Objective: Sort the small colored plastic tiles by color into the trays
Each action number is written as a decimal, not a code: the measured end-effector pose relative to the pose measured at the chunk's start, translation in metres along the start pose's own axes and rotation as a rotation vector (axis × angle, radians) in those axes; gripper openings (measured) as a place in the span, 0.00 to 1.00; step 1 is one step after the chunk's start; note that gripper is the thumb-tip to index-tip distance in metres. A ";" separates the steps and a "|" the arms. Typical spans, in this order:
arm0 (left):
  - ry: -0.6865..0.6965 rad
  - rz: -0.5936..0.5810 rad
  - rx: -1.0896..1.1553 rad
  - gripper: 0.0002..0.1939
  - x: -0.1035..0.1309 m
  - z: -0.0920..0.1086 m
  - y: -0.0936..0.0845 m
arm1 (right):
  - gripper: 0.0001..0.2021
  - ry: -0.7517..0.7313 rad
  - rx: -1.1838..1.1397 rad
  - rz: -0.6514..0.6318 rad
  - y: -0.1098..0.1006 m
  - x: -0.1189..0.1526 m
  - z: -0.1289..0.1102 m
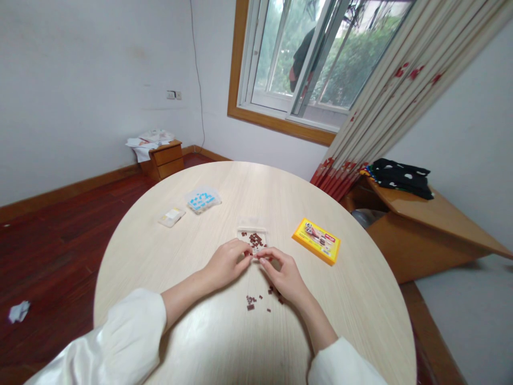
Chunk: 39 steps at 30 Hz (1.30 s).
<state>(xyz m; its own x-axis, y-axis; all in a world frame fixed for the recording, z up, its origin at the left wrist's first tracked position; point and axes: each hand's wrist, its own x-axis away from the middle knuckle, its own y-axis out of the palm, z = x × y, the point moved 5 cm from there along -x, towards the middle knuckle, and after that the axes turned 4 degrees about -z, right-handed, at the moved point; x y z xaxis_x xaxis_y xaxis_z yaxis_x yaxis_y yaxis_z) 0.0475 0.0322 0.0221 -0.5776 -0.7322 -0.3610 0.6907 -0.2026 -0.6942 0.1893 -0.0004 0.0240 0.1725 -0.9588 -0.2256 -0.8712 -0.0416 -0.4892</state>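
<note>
My left hand [227, 262] and my right hand [284, 274] meet at the front edge of a small clear plastic box [251, 229] near the table's middle. Thumb and fingers of both are pinched together, fingertips almost touching. Whatever they pinch is too small and too covered to make out. Inside the box lies a heap of tiny dark brown bricks [255, 240]. More loose brown bricks [250, 307] are scattered on the tabletop nearer to me, some of them partly behind my right wrist.
The round pale table [208, 342] carries a yellow printed box [318, 241] at right. Toward the back left are a clear container with blue pieces [203, 200] and a flat clear case [171, 217]. Beyond stand a small drawer cabinet [167, 159] and a tilted wooden desk [396, 240].
</note>
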 end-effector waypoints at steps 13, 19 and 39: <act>-0.112 0.146 0.020 0.25 -0.004 -0.024 -0.006 | 0.07 -0.028 0.184 -0.016 -0.005 0.002 0.006; -0.085 -0.025 0.016 0.09 -0.004 -0.012 -0.005 | 0.05 0.142 0.119 -0.251 -0.011 0.008 0.016; 0.252 -0.676 -0.091 0.21 0.017 0.020 0.019 | 0.08 0.142 0.253 -0.373 -0.007 0.014 0.007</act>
<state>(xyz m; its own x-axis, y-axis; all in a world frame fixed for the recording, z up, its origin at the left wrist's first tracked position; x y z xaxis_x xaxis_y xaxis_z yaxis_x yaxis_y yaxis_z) 0.0597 0.0022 0.0151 -0.9556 -0.2920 0.0402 0.1149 -0.4945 -0.8615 0.2007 -0.0114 0.0184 0.3724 -0.9212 0.1133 -0.6195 -0.3376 -0.7087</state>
